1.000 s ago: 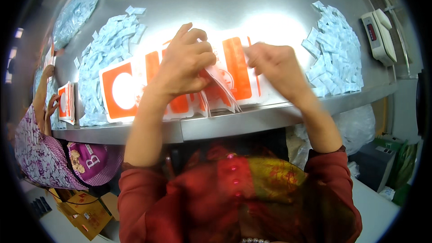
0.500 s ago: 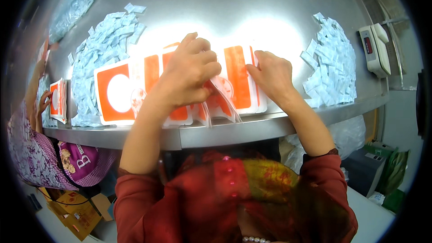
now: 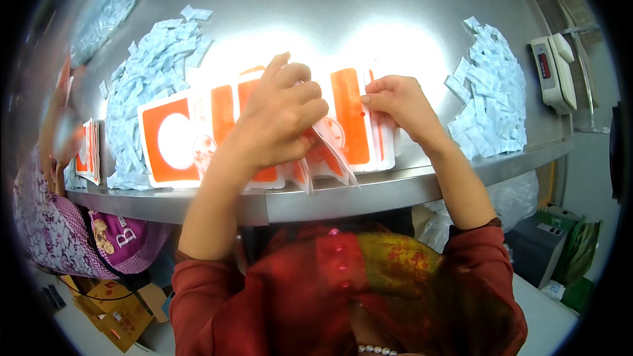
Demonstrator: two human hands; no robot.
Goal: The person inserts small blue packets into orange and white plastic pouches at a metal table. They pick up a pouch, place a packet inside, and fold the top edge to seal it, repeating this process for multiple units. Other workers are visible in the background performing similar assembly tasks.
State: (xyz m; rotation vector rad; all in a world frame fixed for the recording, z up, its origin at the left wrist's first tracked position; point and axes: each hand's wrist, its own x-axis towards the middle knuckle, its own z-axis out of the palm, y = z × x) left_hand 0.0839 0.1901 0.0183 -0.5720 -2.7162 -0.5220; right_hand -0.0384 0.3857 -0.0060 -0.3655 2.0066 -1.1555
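Observation:
A row of overlapping orange-and-white flat pouches [image 3: 173, 135] lies along the near edge of the steel table. My left hand [image 3: 283, 115] is closed over the middle of the row, its fingers curled round the edges of several pouches that stand partly up and fanned. Its fingertips are partly hidden behind the hand. At the right end of the row, my right hand [image 3: 403, 105] pinches with thumb and forefinger at the upper edge of an orange-and-white pouch [image 3: 349, 115]. What else the curled fingers touch is hidden.
Heaps of small pale-blue sachets lie left [image 3: 148, 79] and right [image 3: 491, 102] of the row. A white scale-like device [image 3: 552, 72] sits at the far right. A clear plastic bag [image 3: 105, 16] lies at the back left. A co-worker's sleeve [image 3: 39, 204] shows at left, beside more pouches [image 3: 89, 151].
My right hand has shifted slightly, its thumb and forefinger now pinched together at the pouch edge. My left hand has barely moved. The co-worker's hand at left has risen away from the pouches.

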